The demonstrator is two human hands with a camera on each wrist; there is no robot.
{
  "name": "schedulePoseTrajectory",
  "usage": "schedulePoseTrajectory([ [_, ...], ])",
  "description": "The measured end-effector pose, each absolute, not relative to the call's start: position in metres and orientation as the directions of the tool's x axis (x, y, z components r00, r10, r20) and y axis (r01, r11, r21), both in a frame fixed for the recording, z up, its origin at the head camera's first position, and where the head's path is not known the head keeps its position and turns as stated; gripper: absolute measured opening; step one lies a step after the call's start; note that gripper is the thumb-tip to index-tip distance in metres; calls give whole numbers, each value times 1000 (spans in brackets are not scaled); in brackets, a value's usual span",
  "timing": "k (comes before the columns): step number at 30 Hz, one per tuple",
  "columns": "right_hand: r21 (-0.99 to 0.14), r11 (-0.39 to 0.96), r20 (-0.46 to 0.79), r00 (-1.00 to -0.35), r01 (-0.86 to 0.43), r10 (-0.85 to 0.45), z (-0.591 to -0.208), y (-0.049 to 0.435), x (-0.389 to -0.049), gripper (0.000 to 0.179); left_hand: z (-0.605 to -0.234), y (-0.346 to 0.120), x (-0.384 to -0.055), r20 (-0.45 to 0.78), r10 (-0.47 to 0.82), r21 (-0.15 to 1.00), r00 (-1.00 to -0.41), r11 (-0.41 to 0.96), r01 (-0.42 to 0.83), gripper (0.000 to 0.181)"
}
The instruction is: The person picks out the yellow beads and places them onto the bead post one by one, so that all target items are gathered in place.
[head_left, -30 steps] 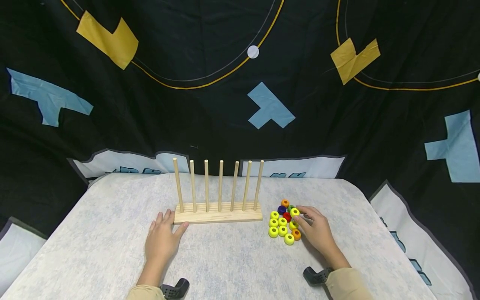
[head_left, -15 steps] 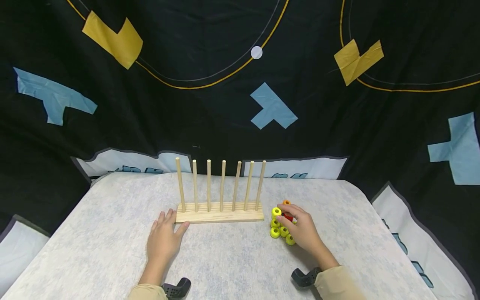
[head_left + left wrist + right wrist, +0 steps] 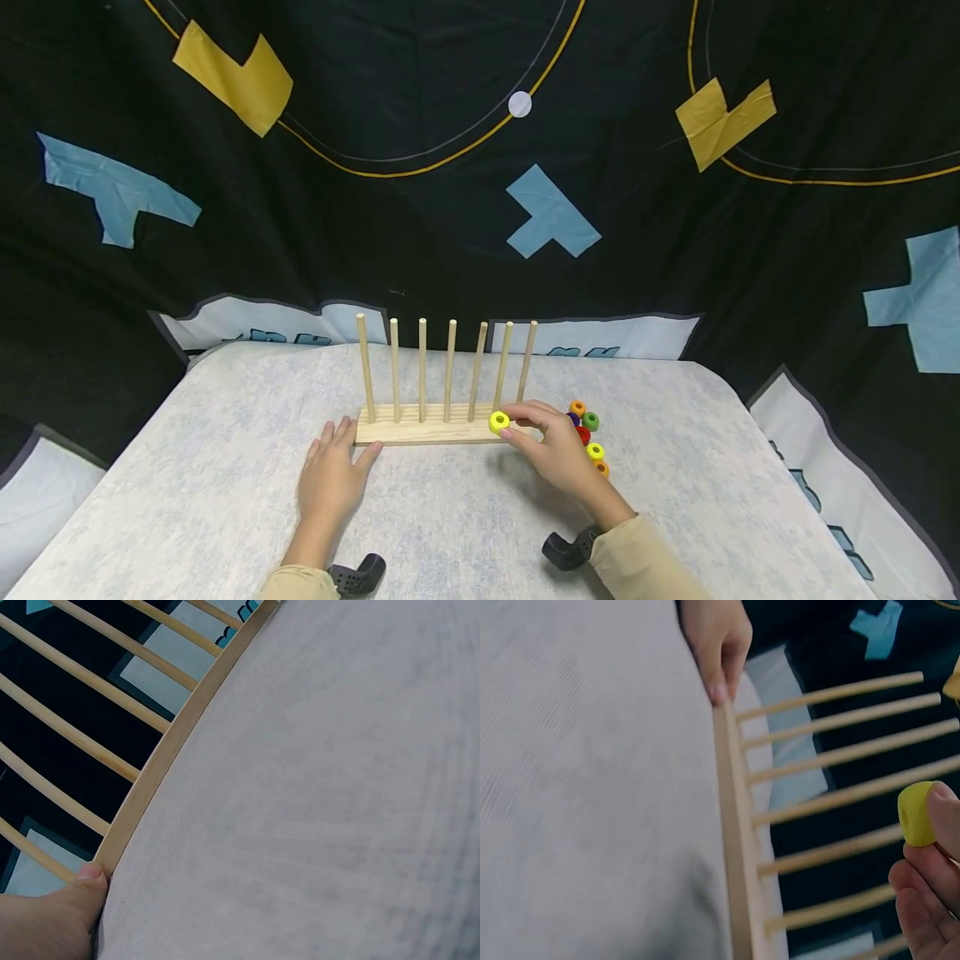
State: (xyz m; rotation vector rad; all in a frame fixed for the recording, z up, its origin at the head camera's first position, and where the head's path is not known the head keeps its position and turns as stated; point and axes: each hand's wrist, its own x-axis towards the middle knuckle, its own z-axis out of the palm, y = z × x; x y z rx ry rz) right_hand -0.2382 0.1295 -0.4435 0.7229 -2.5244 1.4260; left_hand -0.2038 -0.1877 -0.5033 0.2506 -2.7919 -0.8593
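My right hand (image 3: 557,448) pinches a yellow bead (image 3: 495,428) between thumb and fingers, with the bead overlapping the right part of a wooden peg rack (image 3: 431,432) in the head view. Seen from the right wrist, the bead stands before the slim upright pegs (image 3: 832,756), apart from the base. My left hand (image 3: 328,479) holds the rack at its left end, thumb along the front edge and fingers at the side; the left wrist view shows that thumb (image 3: 88,883) against the base. No peg carries a bead.
To the right of the rack lie loose beads: an orange bead (image 3: 577,407), a green bead (image 3: 591,422), a red bead (image 3: 584,436) and a yellow bead (image 3: 596,452) among them. My right hand hides part of this group. A pale cloth covers the table (image 3: 247,467).
My right hand has lifted the yellow bead from the bead group and carried it left to the rack's right part. The left hand keeps its place on the rack.
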Motion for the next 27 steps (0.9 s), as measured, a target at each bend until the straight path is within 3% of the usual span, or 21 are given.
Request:
schedulePoseTrajectory([
  [16,-822,301,346,-845,-483,-408,-409,84,-248,34,-505,-197,-205,169,-193,574,-967,816,-63,61],
  [27,-787,244,455,-801,-566,-390,-371,70,-260,31,-503,-201,-206,158,-152,535,-976,844,-45,64],
])
